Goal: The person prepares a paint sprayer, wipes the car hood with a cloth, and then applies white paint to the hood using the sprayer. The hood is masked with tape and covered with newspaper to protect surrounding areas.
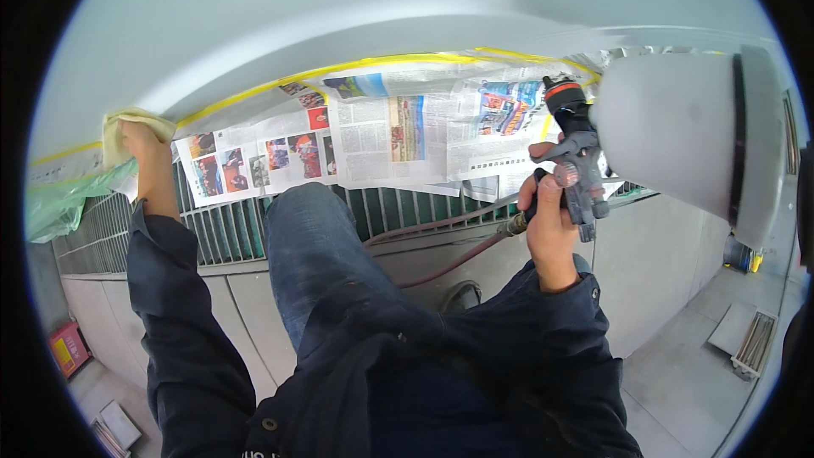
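Observation:
In my right hand [551,225] is a spray gun [580,171], its fingers wrapped round the grip. A large whitish cup [670,131] sits on the gun and points to the right. From the grip's lower end a reddish hose [458,263] runs off to the left. My left hand [142,142] is closed on a pale yellow cloth [114,140], pressed against the lower edge of a light grey panel [339,0]. Yellow masking tape [280,85] borders that edge, and newspaper sheets [360,148] hang below it.
A metal floor grating [229,242] runs under the newspaper. Green plastic film [64,203] hangs at the far left. A red box [69,349] stands at the lower left. A tray of rods [746,339] lies on the tiled floor at the right.

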Tool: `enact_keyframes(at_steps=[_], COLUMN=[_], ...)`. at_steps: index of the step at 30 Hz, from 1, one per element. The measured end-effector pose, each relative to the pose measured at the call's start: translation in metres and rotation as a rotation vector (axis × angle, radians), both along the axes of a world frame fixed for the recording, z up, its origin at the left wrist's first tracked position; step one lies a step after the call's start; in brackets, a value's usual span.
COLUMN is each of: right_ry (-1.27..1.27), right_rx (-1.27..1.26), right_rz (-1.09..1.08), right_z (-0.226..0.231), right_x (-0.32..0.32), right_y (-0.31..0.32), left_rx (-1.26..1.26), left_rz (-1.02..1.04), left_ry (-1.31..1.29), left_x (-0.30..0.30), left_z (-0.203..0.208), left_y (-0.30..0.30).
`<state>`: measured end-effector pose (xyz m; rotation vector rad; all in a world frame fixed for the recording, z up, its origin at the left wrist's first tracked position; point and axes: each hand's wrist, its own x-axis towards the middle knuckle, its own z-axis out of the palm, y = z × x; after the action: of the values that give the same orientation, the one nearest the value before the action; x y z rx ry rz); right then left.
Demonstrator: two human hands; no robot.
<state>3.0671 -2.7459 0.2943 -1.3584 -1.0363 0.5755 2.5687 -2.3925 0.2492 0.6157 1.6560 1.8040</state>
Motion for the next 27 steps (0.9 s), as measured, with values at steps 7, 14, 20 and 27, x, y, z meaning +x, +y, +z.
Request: enact_keyframes(at_steps=[7, 14, 20, 27], right_ry=[0.122, 0.127, 0.157, 0.232], right_rx=[-0.073, -0.121, -0.044, -0.120], right_rz=[-0.052, -0.081, -0.072, -0.014], right_z=[-0.019, -0.035, -0.043, -0.058], right_x=[0.024, 0.048, 0.051, 0.032], right_y=[-0.012, -0.010, 0.003, 0.029], left_rx=[0.120, 0.127, 0.175, 0.084], left_rz=[-0.473, -0.686, -0.788, -0.581], left_ry=[-0.570, -0.906, -0.985, -0.823], left_x=[0.162, 0.367, 0.405, 0.310], left_z=[0.023, 0.056, 0.048, 0.033], left_y=[-0.048, -0.141, -0.155, -0.130])
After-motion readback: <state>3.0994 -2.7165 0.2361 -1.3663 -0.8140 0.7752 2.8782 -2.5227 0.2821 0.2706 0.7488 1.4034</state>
